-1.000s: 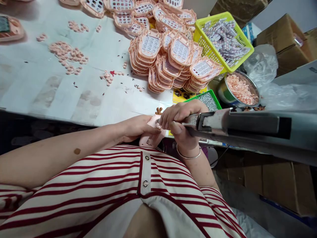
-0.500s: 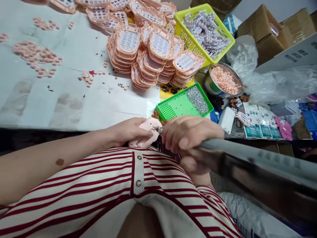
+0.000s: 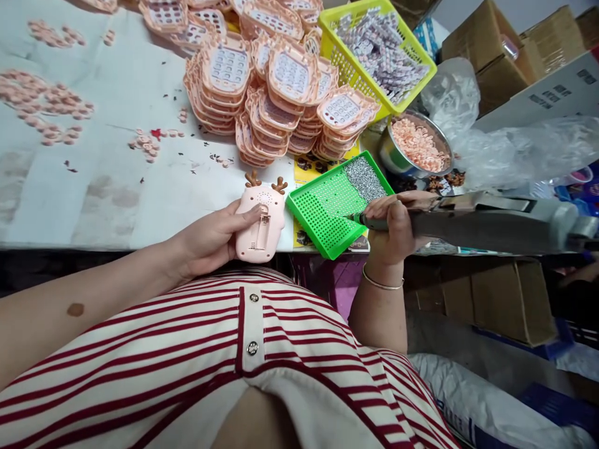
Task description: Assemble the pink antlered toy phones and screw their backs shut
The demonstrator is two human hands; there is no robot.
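Note:
My left hand (image 3: 210, 240) grips a pink toy phone (image 3: 259, 240) with brown antlers at its top. Its back faces up, showing screw holes and an uncovered battery slot, and my thumb lies on it. My right hand (image 3: 393, 227) is wrapped round a grey electric screwdriver (image 3: 486, 224), its body stretching off to the right. The screwdriver's tip points left over a green tray (image 3: 322, 209), apart from the phone. A heap of small silver screws (image 3: 367, 178) lies at the tray's far end. Whether a screw sits on the tip cannot be made out.
Stacked pink phone shells (image 3: 281, 81) stand at the back of the table (image 3: 154, 212). Beside them are a yellow basket (image 3: 388, 109) of patterned pieces and a metal bowl (image 3: 388, 146) of pink parts. Small pink pieces (image 3: 51, 106) lie scattered at left. Cardboard boxes (image 3: 482, 50) are at right.
The screwdriver has moved off the phone and to the right, over the green tray. My left hand has turned the phone upright and moved it slightly away from my body.

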